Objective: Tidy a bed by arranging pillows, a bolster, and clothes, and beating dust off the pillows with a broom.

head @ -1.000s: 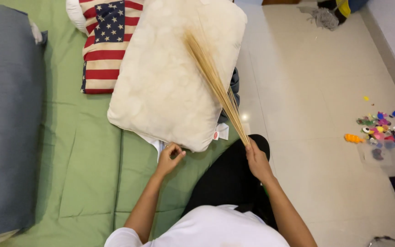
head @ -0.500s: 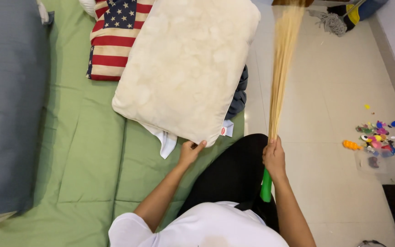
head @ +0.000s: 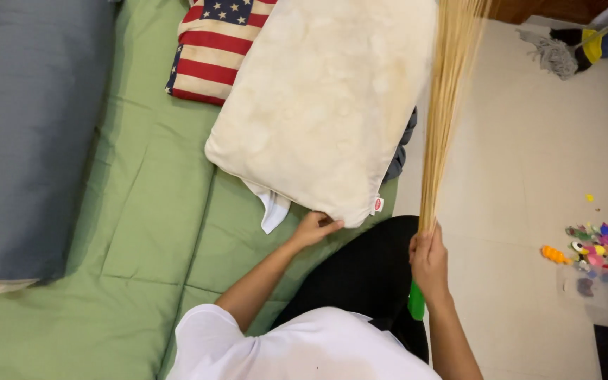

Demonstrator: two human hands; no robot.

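Observation:
A cream pillow (head: 325, 105) lies on the green mattress (head: 149, 232). My left hand (head: 313, 229) rests at its near edge, fingers curled against the pillow's underside. My right hand (head: 428, 262) grips a bundle of thin straw broom sticks (head: 445, 105) with a green handle end (head: 416, 302) showing below the fist. The sticks stand nearly upright, just to the right of the pillow, over the bed's edge.
A striped and starred cushion (head: 209, 49) lies behind the pillow. A grey bolster (head: 26, 134) runs along the left. White cloth (head: 272, 207) pokes from under the pillow. On the tiled floor (head: 522, 176) sit small coloured toys (head: 592, 250) and a mop (head: 557, 46).
The broom sticks swung from lying across the pillow to upright at its right side. My left hand moved up to the pillow's near edge.

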